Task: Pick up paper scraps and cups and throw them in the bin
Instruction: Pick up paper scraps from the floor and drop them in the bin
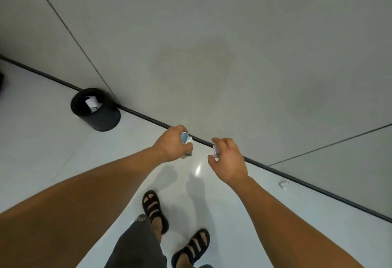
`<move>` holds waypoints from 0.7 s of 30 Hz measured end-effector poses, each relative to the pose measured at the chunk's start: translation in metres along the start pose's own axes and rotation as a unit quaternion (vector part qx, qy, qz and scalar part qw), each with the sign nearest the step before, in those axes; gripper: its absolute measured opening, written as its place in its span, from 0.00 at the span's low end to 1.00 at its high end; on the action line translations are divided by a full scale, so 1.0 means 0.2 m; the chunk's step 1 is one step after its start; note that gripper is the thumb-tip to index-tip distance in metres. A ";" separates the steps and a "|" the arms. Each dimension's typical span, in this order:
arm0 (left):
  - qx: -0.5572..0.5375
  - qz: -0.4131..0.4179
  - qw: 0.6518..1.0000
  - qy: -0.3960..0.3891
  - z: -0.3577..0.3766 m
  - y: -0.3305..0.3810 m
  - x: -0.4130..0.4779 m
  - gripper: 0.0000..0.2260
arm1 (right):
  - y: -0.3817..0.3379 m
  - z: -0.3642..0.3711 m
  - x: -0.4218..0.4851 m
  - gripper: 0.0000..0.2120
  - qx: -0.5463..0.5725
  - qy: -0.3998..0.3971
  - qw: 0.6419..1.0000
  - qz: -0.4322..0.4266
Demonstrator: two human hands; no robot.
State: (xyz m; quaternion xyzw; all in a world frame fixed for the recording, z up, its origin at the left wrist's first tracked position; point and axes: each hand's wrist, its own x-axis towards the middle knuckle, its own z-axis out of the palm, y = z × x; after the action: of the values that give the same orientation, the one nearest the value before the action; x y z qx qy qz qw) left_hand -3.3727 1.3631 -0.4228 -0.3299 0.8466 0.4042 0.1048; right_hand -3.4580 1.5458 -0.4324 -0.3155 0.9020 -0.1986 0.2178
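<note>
A black round bin (96, 111) stands on the floor against the wall at the left, with white paper inside it. My left hand (170, 143) is stretched forward, right of the bin, closed around a crumpled white and blue paper cup (186, 138). My right hand (228, 159) is beside it, fingers curled around a small crumpled paper scrap (216, 150) that only partly shows. One more white paper scrap (283, 185) lies on the floor near the wall at the right.
A grey wall (212, 45) with a black skirting strip (297, 183) runs diagonally across the view. The floor (53, 151) is glossy white. My two feet in black sandals (156, 210) stand below the hands. A dark object shows at the far left edge.
</note>
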 end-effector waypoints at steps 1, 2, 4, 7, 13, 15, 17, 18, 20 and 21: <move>-0.009 -0.004 1.000 0.012 -0.10 -0.03 -0.06 0.19 | -0.10 -0.02 -0.01 0.24 -0.009 -0.004 1.000 -0.012; -0.020 -0.008 0.999 0.026 -0.19 -0.07 -0.11 0.17 | -0.20 -0.03 -0.01 0.24 -0.018 -0.008 0.999 -0.026; -0.035 -0.014 0.998 0.054 -0.38 -0.17 -0.20 0.15 | -0.41 -0.03 0.00 0.24 -0.034 -0.009 0.998 -0.052; -0.046 -0.023 0.994 0.094 -0.65 -0.36 -0.30 0.15 | -0.73 -0.01 0.05 0.24 -0.058 -0.002 0.994 -0.097; -0.087 -0.040 0.985 0.146 -1.18 -0.84 -0.44 0.16 | -1.48 0.16 0.20 0.24 -0.084 -0.008 0.983 -0.164; -0.094 -0.050 0.980 0.170 -1.37 -0.99 -0.48 0.19 | -1.72 0.26 0.25 0.24 -0.090 -0.016 0.978 -0.187; -0.102 -0.058 0.974 0.193 -1.55 -1.14 -0.51 0.21 | -1.93 0.35 0.30 0.24 -0.095 -0.022 0.973 -0.208; -0.099 -0.062 0.972 0.202 -1.62 -1.20 -0.52 0.21 | -2.02 0.39 0.32 0.23 -0.096 -0.024 0.971 -0.216; -0.079 -0.073 0.971 0.212 -1.76 -1.32 -0.53 0.23 | -2.18 0.45 0.37 0.22 -0.096 -0.024 0.968 -0.232; -0.073 -0.078 0.971 0.214 -1.82 -1.38 -0.53 0.23 | -2.25 0.48 0.39 0.22 -0.094 -0.025 0.966 -0.238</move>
State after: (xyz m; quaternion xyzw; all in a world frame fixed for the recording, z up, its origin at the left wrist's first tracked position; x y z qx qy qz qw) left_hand -3.0829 1.0137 -0.3086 -0.4806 0.7892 0.3754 -0.0723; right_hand -3.2465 1.1474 -0.3093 -0.5449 0.8099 -0.1513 0.1558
